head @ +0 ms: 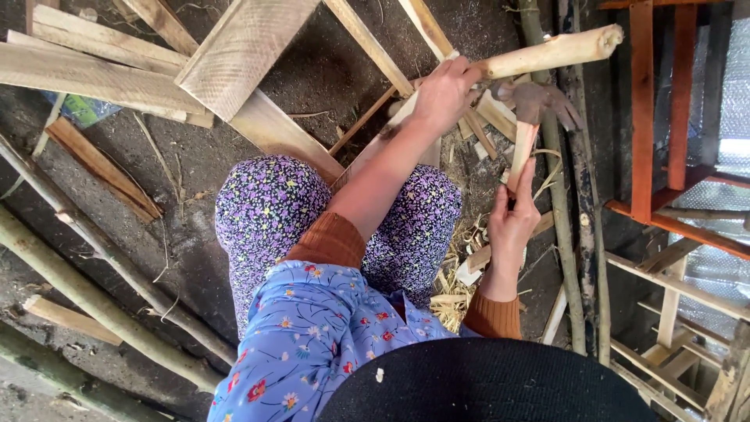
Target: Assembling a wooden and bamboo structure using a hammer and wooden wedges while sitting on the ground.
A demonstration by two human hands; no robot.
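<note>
Two hands work over the dirt floor (328, 70). Left of both grips lie several loose planks (234, 47). The left hand (445, 90) is clamped around a peeled wooden pole (555, 51), which runs up and right from its fist. Just right and below, the right hand (512, 227) grips the wooden handle of a hatchet (535, 105), its head touching the pole's underside.

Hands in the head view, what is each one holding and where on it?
The left hand grips a peeled log around its middle. The right hand holds a hatchet by the lower end of its wooden handle.
</note>
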